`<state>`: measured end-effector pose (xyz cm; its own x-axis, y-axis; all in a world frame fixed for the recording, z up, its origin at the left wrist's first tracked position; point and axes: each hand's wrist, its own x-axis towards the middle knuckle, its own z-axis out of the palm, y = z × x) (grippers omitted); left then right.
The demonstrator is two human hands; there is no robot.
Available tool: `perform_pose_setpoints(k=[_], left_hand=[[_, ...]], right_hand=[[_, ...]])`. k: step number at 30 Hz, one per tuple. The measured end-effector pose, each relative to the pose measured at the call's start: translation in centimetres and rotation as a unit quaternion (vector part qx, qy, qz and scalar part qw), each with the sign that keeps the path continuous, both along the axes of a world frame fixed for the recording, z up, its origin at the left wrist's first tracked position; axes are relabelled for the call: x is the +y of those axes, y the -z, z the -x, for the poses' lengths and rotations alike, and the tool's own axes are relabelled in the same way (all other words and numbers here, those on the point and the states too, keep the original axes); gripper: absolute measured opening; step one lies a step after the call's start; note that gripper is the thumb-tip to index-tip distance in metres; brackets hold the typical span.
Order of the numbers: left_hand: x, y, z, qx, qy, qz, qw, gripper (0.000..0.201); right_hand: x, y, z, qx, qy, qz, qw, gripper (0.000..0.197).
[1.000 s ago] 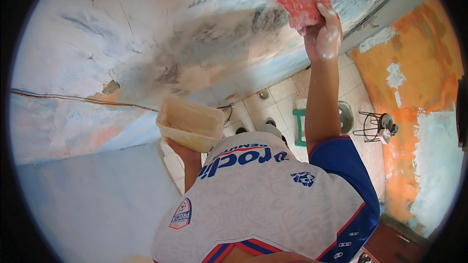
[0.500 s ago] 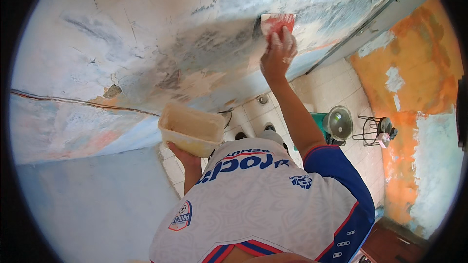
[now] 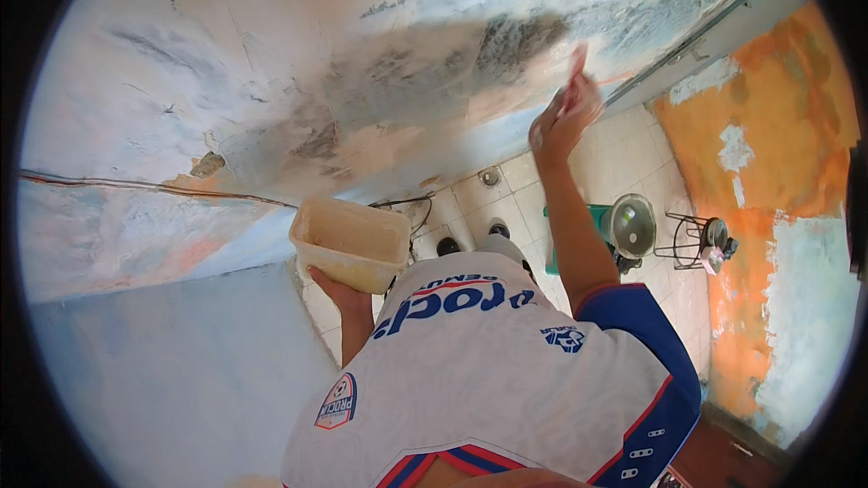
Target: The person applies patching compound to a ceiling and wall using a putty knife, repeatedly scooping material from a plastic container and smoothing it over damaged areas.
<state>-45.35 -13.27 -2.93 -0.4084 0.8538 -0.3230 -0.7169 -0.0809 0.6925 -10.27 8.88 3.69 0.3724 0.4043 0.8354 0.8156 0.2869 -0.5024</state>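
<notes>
My right hand (image 3: 568,116) is closed round a red putty spreader (image 3: 579,60), seen almost edge-on and a little blurred. It is held up by the patchy wall (image 3: 407,72), right of a dark grey smear; whether the blade touches the wall I cannot tell. My left hand (image 3: 342,291) grips a cream rectangular plastic tub (image 3: 353,262) from below at its near side. The tub's inside is coated with pale residue, and most of my left fingers are hidden beneath it.
A cable (image 3: 163,188) runs along the wall to behind the tub. On the tiled floor (image 3: 597,149) at right stand a grey bucket (image 3: 632,226), a green container (image 3: 592,217) and a black metal stool (image 3: 689,242) with things on it. An orange, patched wall (image 3: 787,99) bounds the right side.
My right hand has moved right and slightly down with the spreader, which has turned from flat on the wall to edge-on. The tub has barely shifted.
</notes>
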Motion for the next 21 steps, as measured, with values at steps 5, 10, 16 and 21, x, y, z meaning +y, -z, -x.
perform_pose_setpoints(k=[5,10,16,21], left_hand=[[1.0,0.0,-0.1,0.016,0.036,-0.044,0.998,0.08],[1.3,-0.2,-1.1,0.007,0.035,-0.042,0.998,0.079],[1.8,0.4,-1.3,0.017,0.057,-0.011,0.998,0.078],[1.7,0.1,-1.7,0.037,0.043,-0.044,0.997,0.076]], right_hand=[[0.0,1.8,-1.0,0.362,-0.182,0.063,0.912,0.028],[-3.2,14.0,1.1,0.732,-0.263,0.265,0.57,0.021],[4.1,12.9,2.2,0.647,-0.343,0.252,0.633,0.019],[1.1,-9.3,1.8,0.573,-0.474,0.147,0.652,0.016]])
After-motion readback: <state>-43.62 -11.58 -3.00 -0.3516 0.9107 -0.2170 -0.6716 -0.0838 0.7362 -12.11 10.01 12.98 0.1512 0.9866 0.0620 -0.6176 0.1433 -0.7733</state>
